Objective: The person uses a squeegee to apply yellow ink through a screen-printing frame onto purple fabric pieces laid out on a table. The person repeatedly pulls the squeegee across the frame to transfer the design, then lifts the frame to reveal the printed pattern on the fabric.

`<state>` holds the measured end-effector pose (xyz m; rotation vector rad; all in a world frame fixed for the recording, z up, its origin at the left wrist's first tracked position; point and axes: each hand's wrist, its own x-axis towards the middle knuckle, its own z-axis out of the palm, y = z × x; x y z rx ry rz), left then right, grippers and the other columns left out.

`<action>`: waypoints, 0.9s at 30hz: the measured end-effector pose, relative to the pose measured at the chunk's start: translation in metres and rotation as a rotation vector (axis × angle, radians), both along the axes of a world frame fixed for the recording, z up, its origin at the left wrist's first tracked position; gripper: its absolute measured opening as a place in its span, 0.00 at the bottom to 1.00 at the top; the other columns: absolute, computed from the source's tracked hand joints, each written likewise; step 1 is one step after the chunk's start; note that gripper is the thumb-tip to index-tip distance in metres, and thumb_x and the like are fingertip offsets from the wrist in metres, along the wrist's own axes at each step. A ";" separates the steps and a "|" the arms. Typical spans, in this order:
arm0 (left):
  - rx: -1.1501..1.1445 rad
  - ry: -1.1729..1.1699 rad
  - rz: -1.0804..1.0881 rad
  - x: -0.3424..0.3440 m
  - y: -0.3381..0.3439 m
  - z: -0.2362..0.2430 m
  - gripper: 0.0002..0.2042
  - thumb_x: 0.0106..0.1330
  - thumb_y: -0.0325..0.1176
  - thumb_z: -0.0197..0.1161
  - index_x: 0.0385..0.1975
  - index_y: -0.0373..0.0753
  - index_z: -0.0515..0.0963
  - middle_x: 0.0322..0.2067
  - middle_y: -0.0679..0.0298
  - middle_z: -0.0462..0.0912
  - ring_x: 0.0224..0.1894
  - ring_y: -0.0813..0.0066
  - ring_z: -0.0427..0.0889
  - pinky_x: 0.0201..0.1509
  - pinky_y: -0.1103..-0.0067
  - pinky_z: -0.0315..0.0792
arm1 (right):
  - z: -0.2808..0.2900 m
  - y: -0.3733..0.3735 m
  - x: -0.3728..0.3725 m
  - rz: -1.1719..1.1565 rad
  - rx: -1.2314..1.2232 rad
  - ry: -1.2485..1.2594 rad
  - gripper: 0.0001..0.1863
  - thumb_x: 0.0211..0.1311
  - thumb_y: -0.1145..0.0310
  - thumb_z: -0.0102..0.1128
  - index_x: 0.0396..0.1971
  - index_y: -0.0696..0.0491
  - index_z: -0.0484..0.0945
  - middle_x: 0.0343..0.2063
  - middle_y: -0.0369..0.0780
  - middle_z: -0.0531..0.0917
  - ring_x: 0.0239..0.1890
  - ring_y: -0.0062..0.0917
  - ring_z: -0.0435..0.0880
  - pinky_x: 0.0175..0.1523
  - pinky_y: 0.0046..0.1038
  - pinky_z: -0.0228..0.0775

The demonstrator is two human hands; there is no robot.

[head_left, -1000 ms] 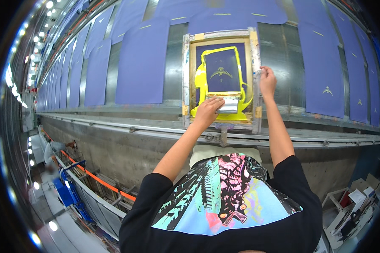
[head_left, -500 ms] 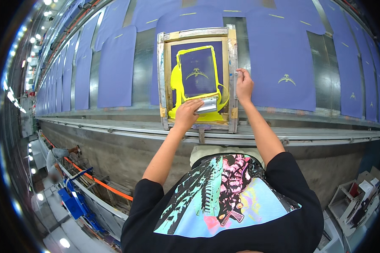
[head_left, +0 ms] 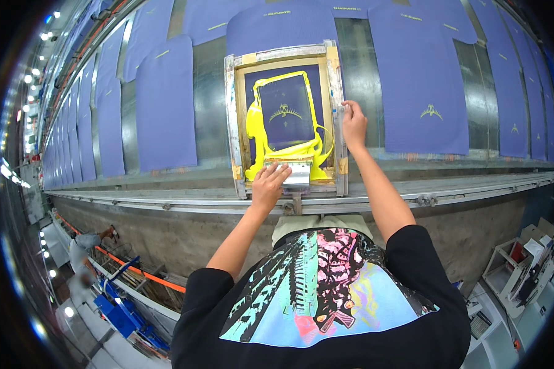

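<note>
A wooden-edged printing screen lies over a purple-blue fabric piece, a small winged motif showing in its mesh window. Bright yellow ink rings that window and pools thickly at the near end. My left hand is closed over the left part of a metal-handled squeegee, which sits against the ink at the screen's near edge. The hand hides part of the handle. At the screen's right rail, my right hand has its fingers bent and pinched at the outer edge; the fingertips are partly hidden.
Rows of purple-blue fabric pieces lie on the long metal table; one on the right carries a yellow motif. A metal rail runs along the near edge. Another person is at far left, and a cluttered shelf stands right.
My left hand has drawn the squeegee toward me, to the screen's near edge, and ink has gathered below the window. My right hand stays by the right rail. The view has shifted slightly.
</note>
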<state>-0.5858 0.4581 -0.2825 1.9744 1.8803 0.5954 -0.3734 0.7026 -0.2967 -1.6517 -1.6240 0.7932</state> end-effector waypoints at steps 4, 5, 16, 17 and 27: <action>0.099 -0.009 0.109 -0.022 0.090 -0.019 0.21 0.55 0.20 0.64 0.46 0.53 0.87 0.44 0.69 0.90 0.45 0.63 0.88 0.46 0.67 0.80 | 0.005 -0.004 0.008 -0.023 -0.024 -0.034 0.10 0.75 0.66 0.53 0.44 0.52 0.83 0.15 0.41 0.73 0.18 0.26 0.70 0.28 0.35 0.63; -0.012 -0.098 0.155 -0.036 0.120 -0.014 0.21 0.57 0.23 0.63 0.48 0.56 0.87 0.39 0.65 0.90 0.40 0.59 0.88 0.43 0.66 0.81 | 0.005 -0.004 0.008 -0.031 -0.022 -0.041 0.10 0.75 0.66 0.53 0.44 0.51 0.83 0.15 0.41 0.72 0.18 0.26 0.70 0.28 0.34 0.63; 0.006 -0.013 0.210 -0.052 0.165 -0.007 0.17 0.57 0.23 0.64 0.42 0.52 0.89 0.37 0.60 0.90 0.37 0.55 0.88 0.40 0.64 0.81 | 0.015 -0.012 0.004 -0.010 -0.066 0.023 0.09 0.75 0.67 0.53 0.42 0.52 0.83 0.18 0.44 0.75 0.20 0.33 0.74 0.30 0.37 0.65; 0.016 -0.013 0.186 -0.041 0.142 -0.003 0.16 0.57 0.22 0.64 0.41 0.51 0.89 0.40 0.63 0.90 0.40 0.60 0.88 0.41 0.66 0.81 | 0.011 -0.014 0.006 -0.009 -0.045 0.029 0.10 0.75 0.66 0.53 0.43 0.52 0.83 0.17 0.41 0.74 0.20 0.27 0.71 0.29 0.34 0.64; -0.126 -0.150 0.166 -0.071 0.175 -0.017 0.20 0.53 0.26 0.66 0.46 0.51 0.88 0.26 0.54 0.85 0.32 0.51 0.85 0.36 0.62 0.78 | 0.004 -0.014 0.012 -0.029 -0.049 -0.017 0.10 0.75 0.66 0.54 0.43 0.53 0.83 0.18 0.40 0.75 0.20 0.24 0.71 0.30 0.33 0.64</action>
